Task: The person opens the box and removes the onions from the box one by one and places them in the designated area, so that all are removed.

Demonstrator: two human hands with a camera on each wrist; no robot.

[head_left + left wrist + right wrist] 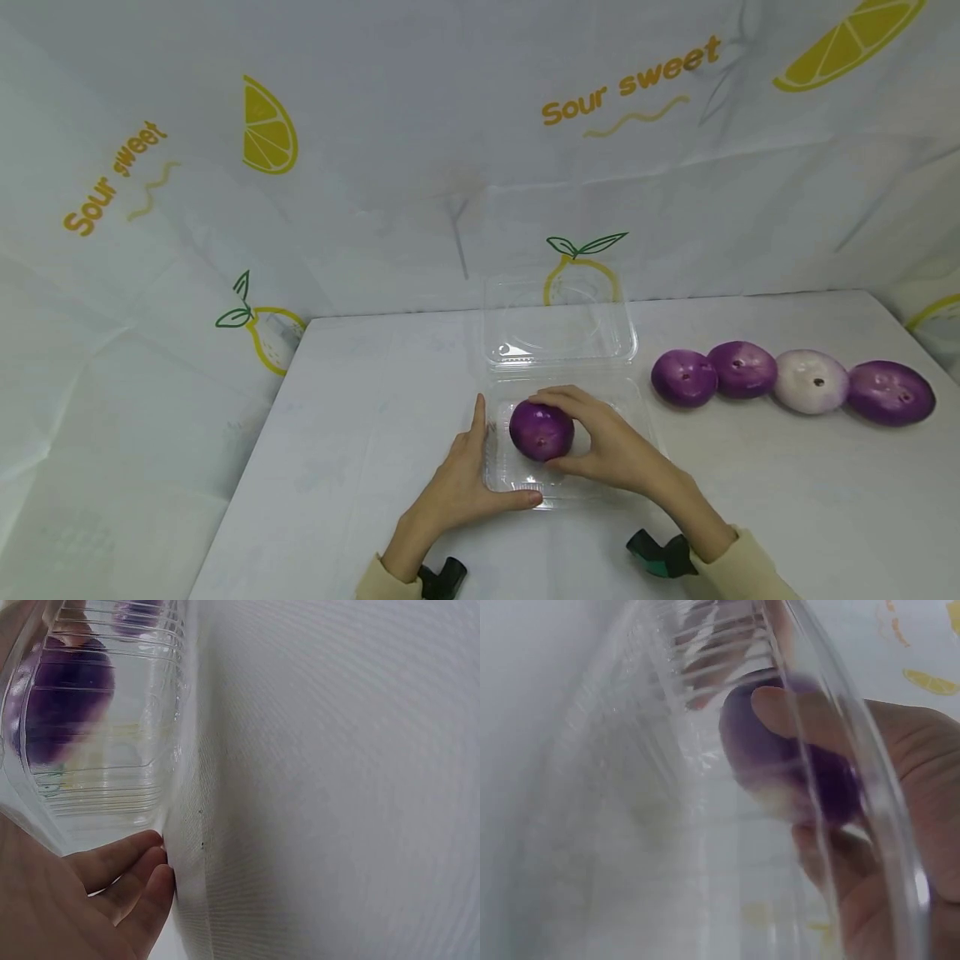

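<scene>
A clear plastic clamshell box [517,479] sits on the white table with its lid [558,333] raised at the back. My right hand [611,437] grips a glossy, round purple fruit [538,432], thumb on the near side and fingers over the far side. The fruit is inside the left part of the box, and through the clear wall it shows as purple [750,735] in the right wrist view. At the box's near left corner, my left hand [468,483] has thumb and index finger spread along two sides. Its other fingers [142,900] rest low by the box wall.
To the right of the box, a row of similar fruits lies side by side: two purple ones [684,378], a mostly white one [810,382] and a longer purple one [891,392]. A white cloth [390,167] with lemon prints hangs behind the table [337,417].
</scene>
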